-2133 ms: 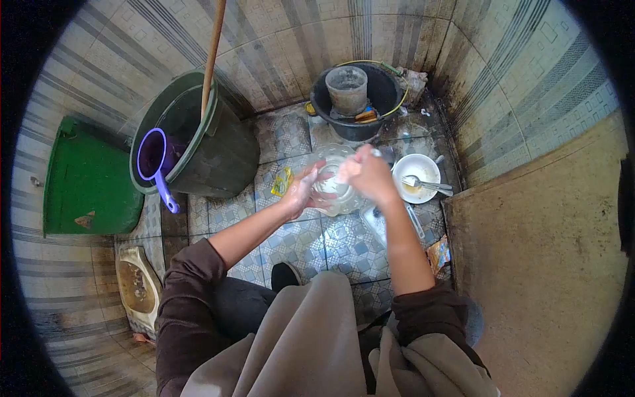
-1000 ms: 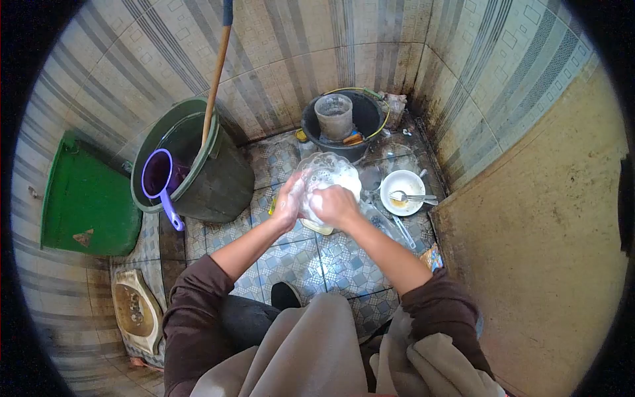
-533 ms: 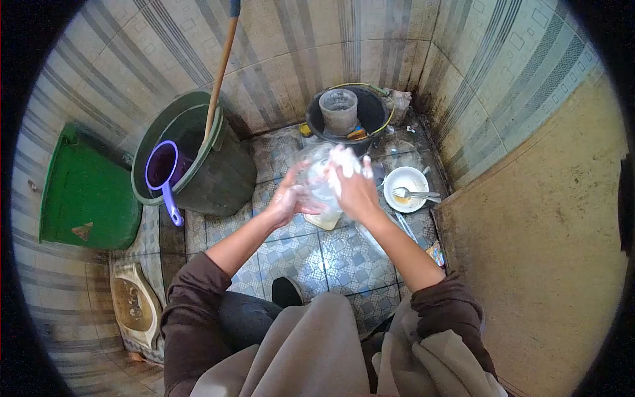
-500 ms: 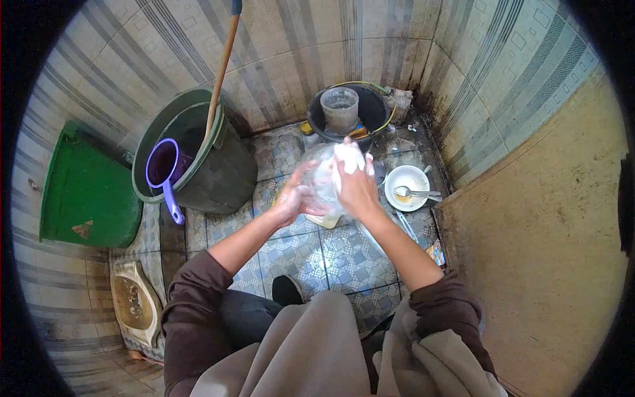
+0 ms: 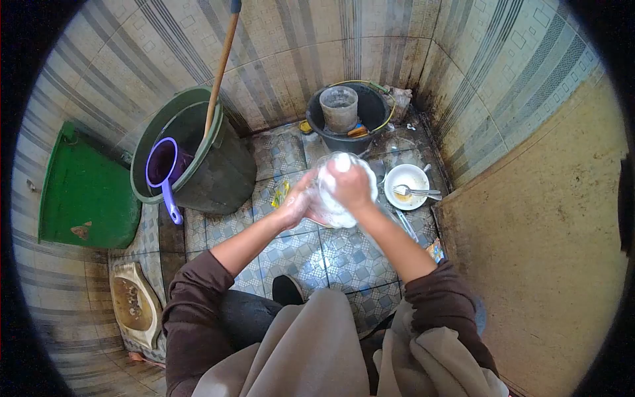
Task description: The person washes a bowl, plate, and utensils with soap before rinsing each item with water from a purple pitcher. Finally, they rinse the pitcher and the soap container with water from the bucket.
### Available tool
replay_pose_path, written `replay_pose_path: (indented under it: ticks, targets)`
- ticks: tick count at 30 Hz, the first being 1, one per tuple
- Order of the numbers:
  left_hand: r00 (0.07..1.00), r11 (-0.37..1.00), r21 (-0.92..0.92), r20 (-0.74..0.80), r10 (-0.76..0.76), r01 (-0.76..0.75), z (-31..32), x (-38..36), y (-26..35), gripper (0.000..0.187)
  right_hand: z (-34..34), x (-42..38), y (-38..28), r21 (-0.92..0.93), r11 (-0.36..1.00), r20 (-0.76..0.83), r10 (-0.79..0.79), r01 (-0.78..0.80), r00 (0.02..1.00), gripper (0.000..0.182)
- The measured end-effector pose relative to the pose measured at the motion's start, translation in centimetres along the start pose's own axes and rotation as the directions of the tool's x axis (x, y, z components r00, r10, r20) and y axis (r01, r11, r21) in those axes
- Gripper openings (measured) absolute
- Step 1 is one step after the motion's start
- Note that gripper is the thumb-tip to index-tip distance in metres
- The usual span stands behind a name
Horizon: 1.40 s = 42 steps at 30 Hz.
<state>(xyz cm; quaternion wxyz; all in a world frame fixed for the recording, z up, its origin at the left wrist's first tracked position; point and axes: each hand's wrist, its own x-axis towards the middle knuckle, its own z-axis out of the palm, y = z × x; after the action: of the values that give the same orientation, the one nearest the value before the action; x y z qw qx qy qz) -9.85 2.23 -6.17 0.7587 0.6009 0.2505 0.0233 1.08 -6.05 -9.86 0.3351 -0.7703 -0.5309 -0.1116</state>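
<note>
A pale plate or shallow bowl, covered in white suds, is between my hands above the tiled floor. My left hand grips its left edge. With its fingers bent, my right hand presses a foamy white lump against the dish; whether this is a sponge or only foam is unclear. To the right, a white bowl stands on the floor with a fork and other cutlery in it.
Behind the dish stands a black bucket with a grey cup. At left are a dark green bin with a purple dipper and a stick, a green container and a squat toilet. A yellow packet lies nearby.
The soapy dish has turned so more of its foamy face shows. My right hand has moved slightly down across it. The yellow packet behind my left hand is more visible.
</note>
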Motion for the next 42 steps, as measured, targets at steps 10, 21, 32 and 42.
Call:
replay_pose_path:
  ticks: [10, 21, 32, 42]
  targets:
    - [0.998, 0.994, -0.107, -0.057, -0.021, 0.015, -1.7, 0.1, -0.4, 0.052, 0.5, -0.6, -1.1, 0.191, 0.975, 0.277, 0.060, -0.117, 0.959, 0.042]
    - [0.982, 0.979, -0.115, -0.106, 0.156, -0.168, -2.0, 0.1, 1.1, 0.052, -2.2, -0.1, -0.9, -0.099, 0.995, 0.083, 0.034, -0.026, 0.996, 0.049]
    - [0.994, 0.979, -0.174, -0.032, 0.104, -0.108, -1.8, -0.4, 1.6, 0.052, -3.1, 1.4, 0.1, 0.249, 0.934, 0.071, 0.245, -0.255, 0.967, 0.032]
    - [1.000, 0.985, -0.171, 0.030, 0.010, -0.004, -1.5, -0.1, 0.6, 0.055, -4.9, 1.7, -0.6, -0.032, 0.965, -0.143, 0.252, -0.259, 0.957, 0.019]
